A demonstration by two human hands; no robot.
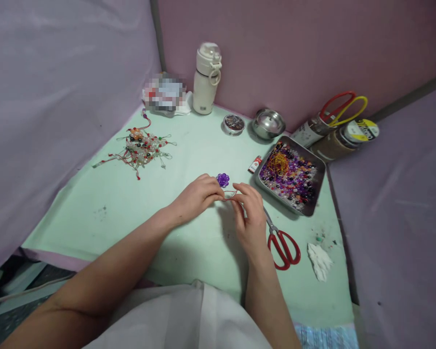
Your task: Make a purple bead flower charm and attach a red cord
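Note:
My left hand [204, 192] pinches a thin red cord [229, 193] above the middle of the table. Just beyond its fingertips is a purple beaded flower [223, 180]; whether it hangs from the cord or lies on the cloth I cannot tell. My right hand [249, 209] is close by on the right, thumb and fingers curled around the other part of the cord, which loops between both hands. Beside the right wrist lie red-handled scissors [284, 248], their blades partly hidden behind that hand.
A metal tray [292, 211] of mixed beads stands right, with a small red-and-white box [255, 164] beside it. Behind are a steel bowl [268, 125], a round tin [234, 124], a white bottle [205, 80] and jars [336, 140]. Beaded pieces [141, 148] lie left, crumpled tissue [319, 261] right.

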